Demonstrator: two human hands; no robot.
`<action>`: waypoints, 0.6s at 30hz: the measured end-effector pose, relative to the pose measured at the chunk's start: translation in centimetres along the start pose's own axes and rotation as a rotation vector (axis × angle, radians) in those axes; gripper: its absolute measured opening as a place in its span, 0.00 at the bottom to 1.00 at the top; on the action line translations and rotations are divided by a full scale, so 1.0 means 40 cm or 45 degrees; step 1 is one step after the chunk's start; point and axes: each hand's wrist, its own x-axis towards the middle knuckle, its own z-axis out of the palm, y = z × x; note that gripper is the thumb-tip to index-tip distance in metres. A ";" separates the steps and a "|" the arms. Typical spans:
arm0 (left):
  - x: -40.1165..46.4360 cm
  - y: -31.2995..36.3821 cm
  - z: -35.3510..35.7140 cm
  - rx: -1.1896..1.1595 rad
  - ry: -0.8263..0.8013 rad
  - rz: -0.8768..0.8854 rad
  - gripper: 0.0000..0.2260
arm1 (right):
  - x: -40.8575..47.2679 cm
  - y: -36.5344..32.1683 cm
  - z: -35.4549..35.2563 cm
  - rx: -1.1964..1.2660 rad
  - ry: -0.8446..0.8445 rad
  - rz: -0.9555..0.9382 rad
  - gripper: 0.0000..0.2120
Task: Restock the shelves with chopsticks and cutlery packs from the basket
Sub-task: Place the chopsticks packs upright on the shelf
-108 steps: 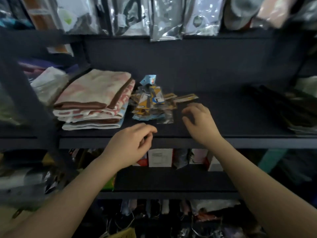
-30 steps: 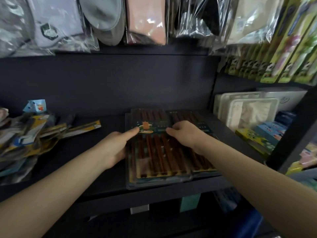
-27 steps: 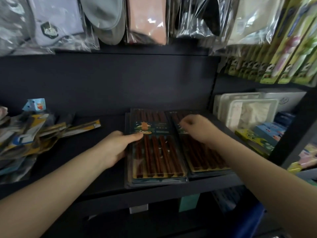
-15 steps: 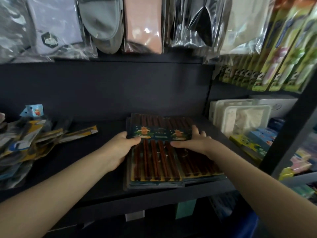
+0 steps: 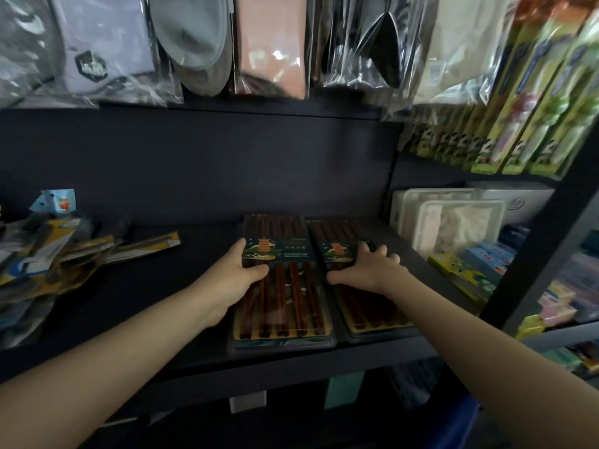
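Chopsticks in two flat packs lay side by side on the dark shelf (image 5: 201, 247), their near ends close to its front edge. We had our left hand (image 5: 231, 280) on the left pack (image 5: 285, 286), thumb laid across its face just below the printed band and fingers curled round its left edge, so the pack sat to the right of our palm and ran on toward the shelf lip. Our right hand (image 5: 369, 270) rested on the right pack (image 5: 343, 247) with fingers spread and fairly straight over the band and the pack's far right side, thumb pointing left along its face; it pressed rather than gripped. The two packs touched or nearly touched along their long inner edges; we could not tell which. Left of our left hand the shelf was bare up to a loose heap of small packets (image 5: 48, 251). Right of the right pack stood the shelf's upright divider, with pale plastic boxes (image 5: 453, 222) beyond it. Bagged goods (image 5: 269, 43) hung above the back wall, well clear of our hands.
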 end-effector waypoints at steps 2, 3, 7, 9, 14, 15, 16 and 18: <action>0.002 0.000 -0.002 -0.019 0.004 -0.014 0.33 | 0.013 0.010 -0.008 0.015 0.035 0.019 0.55; 0.005 -0.002 -0.003 -0.022 0.009 -0.021 0.33 | 0.018 0.018 -0.019 0.103 0.029 0.020 0.56; 0.003 -0.002 0.013 -0.046 0.011 0.046 0.28 | -0.016 0.040 -0.084 0.873 -0.060 -0.100 0.36; 0.009 0.003 0.025 -0.098 -0.029 0.059 0.26 | -0.036 0.018 -0.101 0.993 -0.131 -0.181 0.31; 0.022 0.005 0.038 -0.527 -0.026 -0.075 0.21 | -0.054 -0.115 -0.015 0.128 0.071 -0.229 0.49; 0.022 0.006 0.035 -0.616 -0.037 -0.103 0.19 | -0.051 -0.124 -0.002 0.042 0.096 -0.231 0.50; 0.020 0.009 0.031 -0.649 -0.053 -0.124 0.18 | -0.057 -0.125 -0.005 0.109 0.102 -0.267 0.50; 0.012 0.016 0.027 -0.618 -0.069 -0.155 0.16 | -0.058 -0.104 -0.036 0.497 0.110 -0.351 0.41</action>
